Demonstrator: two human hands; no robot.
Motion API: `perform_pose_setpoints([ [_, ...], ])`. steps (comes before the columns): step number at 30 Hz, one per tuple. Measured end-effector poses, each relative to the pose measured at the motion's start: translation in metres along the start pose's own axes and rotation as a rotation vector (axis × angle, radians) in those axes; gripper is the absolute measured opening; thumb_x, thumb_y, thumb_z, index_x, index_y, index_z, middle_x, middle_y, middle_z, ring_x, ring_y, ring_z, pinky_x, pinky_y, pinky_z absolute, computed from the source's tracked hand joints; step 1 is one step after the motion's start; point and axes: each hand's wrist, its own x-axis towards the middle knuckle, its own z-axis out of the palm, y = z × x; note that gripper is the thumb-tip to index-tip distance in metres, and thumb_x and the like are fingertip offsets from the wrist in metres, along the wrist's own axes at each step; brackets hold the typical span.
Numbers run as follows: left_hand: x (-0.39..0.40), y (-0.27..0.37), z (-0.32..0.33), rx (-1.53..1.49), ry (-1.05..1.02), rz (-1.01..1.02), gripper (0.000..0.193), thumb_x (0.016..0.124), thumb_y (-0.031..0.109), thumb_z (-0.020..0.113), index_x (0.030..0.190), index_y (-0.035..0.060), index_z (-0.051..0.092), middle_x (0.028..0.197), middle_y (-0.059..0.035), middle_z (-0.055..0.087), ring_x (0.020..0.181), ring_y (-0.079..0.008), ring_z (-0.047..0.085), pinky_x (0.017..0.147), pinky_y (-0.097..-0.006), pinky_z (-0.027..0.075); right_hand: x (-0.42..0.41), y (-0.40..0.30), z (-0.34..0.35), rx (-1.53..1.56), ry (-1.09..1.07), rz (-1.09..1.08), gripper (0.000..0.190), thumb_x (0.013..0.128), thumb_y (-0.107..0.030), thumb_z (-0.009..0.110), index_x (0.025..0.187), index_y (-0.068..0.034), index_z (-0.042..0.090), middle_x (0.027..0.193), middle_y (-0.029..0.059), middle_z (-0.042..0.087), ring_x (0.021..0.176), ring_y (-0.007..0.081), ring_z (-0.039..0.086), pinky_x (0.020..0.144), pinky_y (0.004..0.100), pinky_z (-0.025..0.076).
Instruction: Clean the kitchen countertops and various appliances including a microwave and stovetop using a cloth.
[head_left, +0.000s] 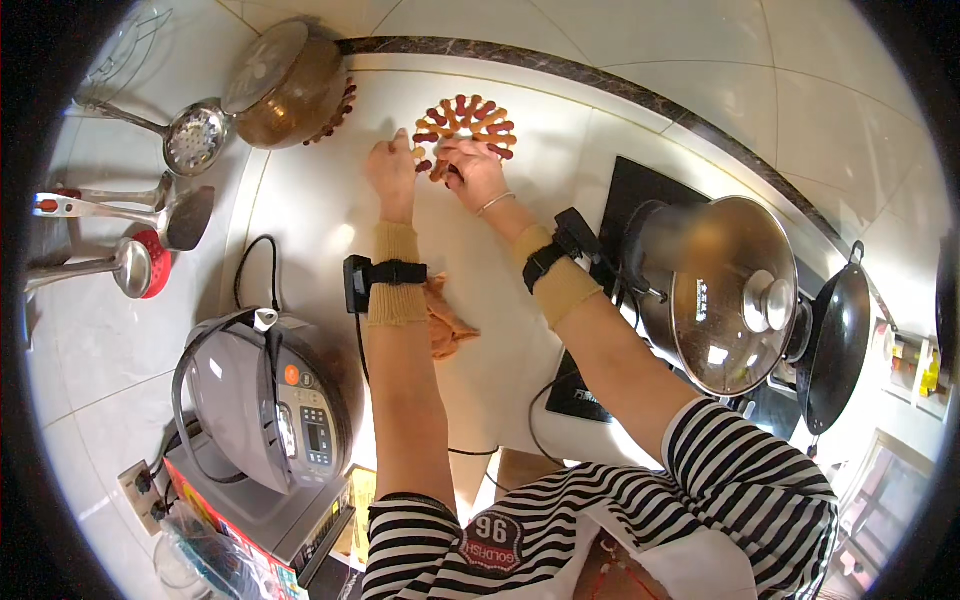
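Observation:
A round trivet of dark red and tan wooden bead-like pieces (489, 120) lies on the white countertop near the back edge. My right hand (474, 171) is over its near side, the fingers curled around pieces at the rim. At the trivet's left edge is my left hand (390, 169), its index finger pointing away from me. The left fingertips are partly hidden, so whether they pinch the rim is unclear. An orange-brown cloth (448, 330) lies crumpled on the counter beside my left forearm.
At the back left a lidded brown pot (289, 90) stands on a similar trivet (341, 112). Metal ladles (196, 139) hang on the left wall. A rice cooker (262, 397) stands nearer. To the right are a glass-lidded pan (731, 300) on a black cooktop (637, 184) and a wok (840, 349).

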Motion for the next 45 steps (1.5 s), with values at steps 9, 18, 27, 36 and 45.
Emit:
perform_pose_setpoints([
  [9,-0.018,0.002,0.009,0.748,0.142,0.365,0.048,0.069,0.030,0.076,0.095,-0.0044,0.056,0.087,-0.0248,0.063,0.084,-0.0389,0.062,0.074,-0.0430,0.051,-0.001,-0.004,0.001,-0.025,-0.040,0.032,0.034,0.064,-0.006,0.068,0.097,-0.013,0.066,0.111,0.0015,0.061,0.098,0.0253,0.055,0.087,0.0384,0.045],
  [18,-0.005,0.011,0.027,1.009,-0.180,0.366,0.015,0.077,0.015,0.060,0.084,0.0018,0.065,0.087,-0.0197,0.065,0.084,-0.0363,0.063,0.074,-0.0412,0.052,-0.001,0.009,-0.003,0.009,-0.001,-0.053,0.029,0.063,-0.005,0.069,0.091,-0.011,0.066,0.109,0.0021,0.061,0.095,0.0255,0.057,0.082,0.0387,0.047],
  [27,0.035,-0.029,0.009,0.827,-0.339,0.363,0.033,0.067,0.027,0.068,0.082,-0.0015,0.065,0.085,-0.0195,0.065,0.085,-0.0378,0.062,0.078,-0.0435,0.050,-0.002,0.006,-0.002,-0.004,0.011,-0.022,0.030,0.065,-0.002,0.064,0.095,-0.009,0.066,0.110,0.0040,0.061,0.100,0.0271,0.056,0.086,0.0387,0.046],
  [36,0.026,0.001,0.029,0.895,-0.338,0.175,0.036,0.062,0.023,0.073,0.087,-0.0011,0.065,0.093,-0.0213,0.064,0.097,-0.0338,0.059,0.082,-0.0442,0.049,-0.006,0.010,-0.003,-0.015,-0.041,-0.001,0.032,0.067,-0.006,0.065,0.098,-0.015,0.066,0.113,0.0012,0.060,0.100,0.0263,0.054,0.085,0.0399,0.044],
  [45,0.021,0.036,0.004,0.452,-0.356,-0.020,0.019,0.069,0.010,0.067,0.067,-0.0064,0.058,0.062,-0.0181,0.061,0.048,-0.0275,0.063,0.036,-0.0368,0.049,-0.005,-0.002,0.001,-0.003,0.019,-0.018,0.034,0.067,-0.005,0.065,0.099,-0.016,0.066,0.112,0.0005,0.059,0.099,0.0255,0.054,0.083,0.0398,0.045],
])
